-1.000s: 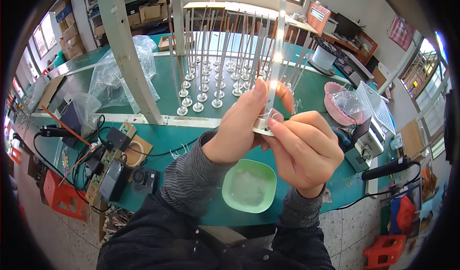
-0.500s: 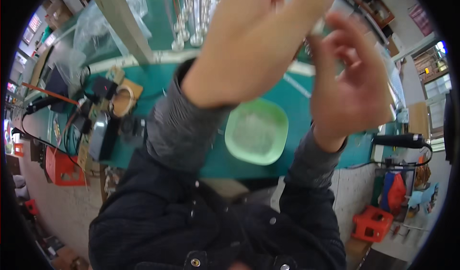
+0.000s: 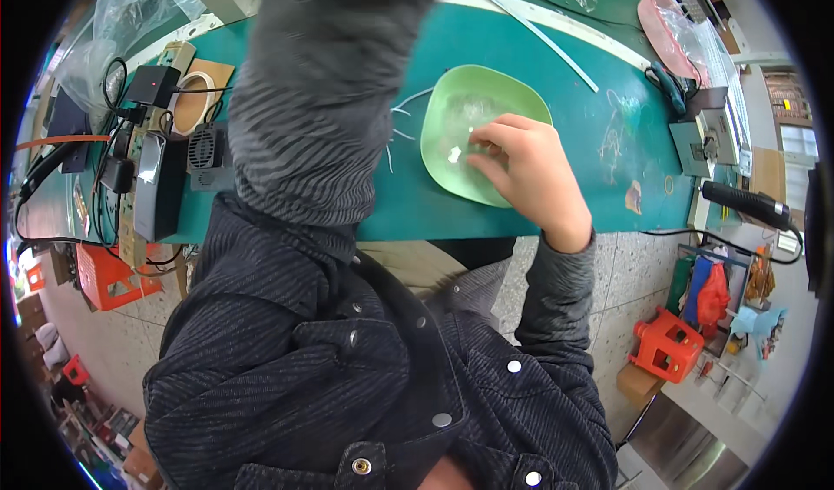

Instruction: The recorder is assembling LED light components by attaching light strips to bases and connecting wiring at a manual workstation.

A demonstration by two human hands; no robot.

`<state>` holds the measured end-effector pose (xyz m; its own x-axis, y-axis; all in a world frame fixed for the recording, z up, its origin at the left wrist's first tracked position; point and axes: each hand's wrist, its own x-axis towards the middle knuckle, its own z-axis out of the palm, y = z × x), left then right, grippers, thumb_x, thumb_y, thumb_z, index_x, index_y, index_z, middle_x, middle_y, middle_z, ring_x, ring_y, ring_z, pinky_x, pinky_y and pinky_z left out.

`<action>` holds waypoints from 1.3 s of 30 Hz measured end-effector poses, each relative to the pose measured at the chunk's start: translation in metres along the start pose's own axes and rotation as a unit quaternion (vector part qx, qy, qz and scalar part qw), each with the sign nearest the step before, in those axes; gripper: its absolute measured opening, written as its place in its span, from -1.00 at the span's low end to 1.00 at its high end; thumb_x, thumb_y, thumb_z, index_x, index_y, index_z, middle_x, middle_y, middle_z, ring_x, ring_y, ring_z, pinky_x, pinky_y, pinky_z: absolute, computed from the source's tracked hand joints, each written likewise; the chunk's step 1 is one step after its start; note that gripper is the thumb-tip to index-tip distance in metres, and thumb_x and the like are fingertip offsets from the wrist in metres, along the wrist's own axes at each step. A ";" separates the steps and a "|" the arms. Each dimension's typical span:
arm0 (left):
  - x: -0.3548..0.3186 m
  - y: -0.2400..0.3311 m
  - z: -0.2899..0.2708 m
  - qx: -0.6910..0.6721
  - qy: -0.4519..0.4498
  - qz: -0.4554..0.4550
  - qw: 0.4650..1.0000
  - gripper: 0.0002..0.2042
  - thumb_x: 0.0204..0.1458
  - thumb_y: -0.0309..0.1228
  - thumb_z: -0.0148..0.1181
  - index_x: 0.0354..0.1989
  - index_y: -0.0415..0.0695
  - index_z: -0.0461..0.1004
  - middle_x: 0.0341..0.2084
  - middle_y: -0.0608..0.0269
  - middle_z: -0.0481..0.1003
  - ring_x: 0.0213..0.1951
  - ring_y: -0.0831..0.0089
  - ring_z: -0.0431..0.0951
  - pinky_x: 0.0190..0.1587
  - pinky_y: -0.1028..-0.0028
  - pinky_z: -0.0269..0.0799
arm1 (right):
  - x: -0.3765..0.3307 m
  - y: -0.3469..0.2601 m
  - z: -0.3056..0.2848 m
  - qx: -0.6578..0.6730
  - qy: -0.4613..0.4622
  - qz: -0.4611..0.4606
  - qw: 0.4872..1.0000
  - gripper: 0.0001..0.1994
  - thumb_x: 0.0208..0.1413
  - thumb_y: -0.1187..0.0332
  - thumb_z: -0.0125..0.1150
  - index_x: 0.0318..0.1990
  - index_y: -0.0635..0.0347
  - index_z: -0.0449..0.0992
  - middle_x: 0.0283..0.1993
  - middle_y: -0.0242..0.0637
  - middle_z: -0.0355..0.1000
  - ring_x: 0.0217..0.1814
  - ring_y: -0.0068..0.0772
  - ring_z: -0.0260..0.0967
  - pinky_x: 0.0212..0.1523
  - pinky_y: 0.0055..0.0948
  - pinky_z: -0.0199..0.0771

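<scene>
My right hand (image 3: 530,164) is down inside a light green bowl (image 3: 495,83), over its right side. Its fingers are pinched together, and what they hold, if anything, is hidden. Beside the fingertips lies a small white piece (image 3: 454,155), and clear or whitish bits (image 3: 473,108) cover part of the bowl's bottom. My left arm, in a grey ribbed sleeve (image 3: 321,99), stretches forward past the upper edge, so my left hand is out of the picture.
The bowl stands on a green bench mat (image 3: 599,177). At left are a power strip (image 3: 132,238), black adapters, cables and a tape roll (image 3: 193,99). A thin white strip (image 3: 547,43) lies beyond the bowl. A pink basin (image 3: 665,29) and a black-handled tool (image 3: 745,201) are at right.
My right hand has come down from up front into the bowl. My left arm has reached forward, taking the hand out of view. The hanging clear round pieces no longer show.
</scene>
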<state>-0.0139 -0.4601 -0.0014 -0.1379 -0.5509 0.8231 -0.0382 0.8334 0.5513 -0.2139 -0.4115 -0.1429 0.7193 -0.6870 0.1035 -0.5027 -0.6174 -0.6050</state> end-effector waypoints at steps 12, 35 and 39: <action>-0.064 -0.005 0.060 -0.121 -0.010 -0.165 0.979 -0.64 0.30 -0.25 -0.05 -0.49 -0.23 0.42 -0.67 0.44 0.27 -0.58 0.71 0.17 -0.53 0.58 0.13 | -0.042 -0.015 0.014 0.357 0.273 0.127 0.884 -0.85 0.09 0.62 0.23 -0.17 0.40 0.58 -0.37 -0.27 0.55 -0.42 -0.59 0.43 -0.40 -0.62 0.42; -0.145 0.037 0.054 0.031 -0.106 -0.171 0.979 -0.86 0.10 -0.51 0.19 -0.47 -0.28 0.43 -0.55 0.18 0.45 -0.53 0.46 0.41 -0.48 0.52 0.26 | -0.054 -0.052 0.001 0.460 0.277 0.021 0.843 -0.79 0.00 0.69 0.27 -0.16 0.43 0.51 -0.31 -0.21 0.49 -0.50 -0.58 0.43 -0.53 -0.64 0.48; -0.149 0.034 0.059 0.047 -0.085 -0.173 0.980 -0.86 0.14 -0.51 0.12 -0.45 -0.28 0.42 -0.54 0.18 0.43 -0.52 0.50 0.40 -0.45 0.54 0.28 | -0.050 -0.060 0.012 0.385 0.363 -0.011 0.848 -0.88 0.01 0.70 0.25 -0.27 0.41 0.56 -0.31 -0.20 0.51 -0.48 -0.57 0.44 -0.56 -0.64 0.44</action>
<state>-0.0528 -0.3470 -0.1129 -0.2626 -0.7925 0.5504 -0.2017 0.6029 0.7719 -0.2136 -0.3359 -0.1217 0.0992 -0.9062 0.4111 0.1705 -0.3915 -0.9042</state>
